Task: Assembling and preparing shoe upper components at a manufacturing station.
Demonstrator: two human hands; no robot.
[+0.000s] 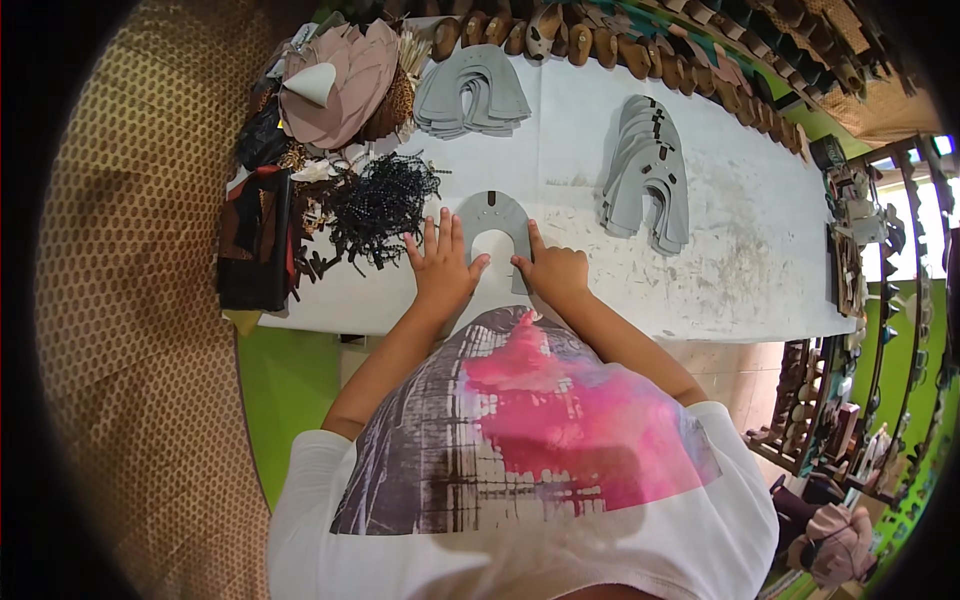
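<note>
A flat grey U-shaped piece (492, 212) lies on the white-covered table in front of me, its curved end away from me and a small dark brown tab at its top. My left hand (440, 275) rests palm down beside its left leg, fingers spread, the thumb reaching toward the piece. On the other side, my right hand (556, 272) touches the right leg with index finger and thumb apart; its remaining fingers are folded under and partly hidden. Neither hand lifts the piece off the table.
Similar grey pieces lie in a fanned stack (472, 90) at the back and another stack with dark tabs (645, 185) at right. Black beaded strands (385, 205), a dark box (255, 240) and pink cut sheets (345, 85) crowd the left. Wooden shoe lasts (605, 45) line the back edge.
</note>
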